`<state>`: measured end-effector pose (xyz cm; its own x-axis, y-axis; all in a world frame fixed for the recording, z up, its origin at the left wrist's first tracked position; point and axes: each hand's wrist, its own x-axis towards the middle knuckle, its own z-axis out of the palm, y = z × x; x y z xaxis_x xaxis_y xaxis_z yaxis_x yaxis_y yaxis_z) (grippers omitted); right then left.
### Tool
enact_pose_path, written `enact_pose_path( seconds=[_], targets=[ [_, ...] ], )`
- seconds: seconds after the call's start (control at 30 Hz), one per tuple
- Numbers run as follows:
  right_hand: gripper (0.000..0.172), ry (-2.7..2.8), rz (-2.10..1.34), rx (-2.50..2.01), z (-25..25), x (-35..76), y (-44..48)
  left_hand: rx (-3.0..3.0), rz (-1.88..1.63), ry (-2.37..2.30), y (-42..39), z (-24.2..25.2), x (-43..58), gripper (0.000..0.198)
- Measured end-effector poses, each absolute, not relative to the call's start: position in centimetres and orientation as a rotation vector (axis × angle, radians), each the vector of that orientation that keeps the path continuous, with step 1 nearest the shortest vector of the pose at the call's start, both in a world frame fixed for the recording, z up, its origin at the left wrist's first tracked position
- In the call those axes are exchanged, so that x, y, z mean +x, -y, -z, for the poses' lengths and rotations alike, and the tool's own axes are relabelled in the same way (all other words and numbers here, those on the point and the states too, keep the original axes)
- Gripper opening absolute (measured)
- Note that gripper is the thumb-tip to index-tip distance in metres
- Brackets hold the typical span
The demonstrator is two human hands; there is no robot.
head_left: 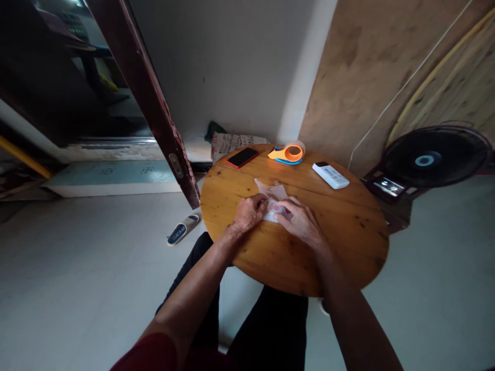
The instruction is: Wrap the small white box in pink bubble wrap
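The person's left hand point(249, 211) and right hand point(299, 219) meet close together near the middle of the round wooden table point(348, 242), both pinched on a clear plastic bag point(274, 196) that lies crumpled on the wood between their fingertips. Farther back on the table lie three things, well apart from the hands: a red phone point(242, 156), an orange tape dispenser point(289, 153) and a white remote point(330, 175). A black fan point(433, 157) stands beyond the right rim, and a slipper point(183, 229) lies on the floor to the left.
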<state>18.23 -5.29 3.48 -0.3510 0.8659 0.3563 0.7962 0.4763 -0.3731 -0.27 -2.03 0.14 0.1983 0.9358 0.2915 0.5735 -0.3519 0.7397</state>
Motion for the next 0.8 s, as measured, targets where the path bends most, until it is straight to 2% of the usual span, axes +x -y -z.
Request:
enact_pose_path(
  seconds=[0.8],
  targets=[
    [0.019,2.229,-0.193,-1.388,-3.68,18.11,5.30,1.992,-0.994,-1.419,1.92,-0.03,-0.22,0.030]
  ],
)
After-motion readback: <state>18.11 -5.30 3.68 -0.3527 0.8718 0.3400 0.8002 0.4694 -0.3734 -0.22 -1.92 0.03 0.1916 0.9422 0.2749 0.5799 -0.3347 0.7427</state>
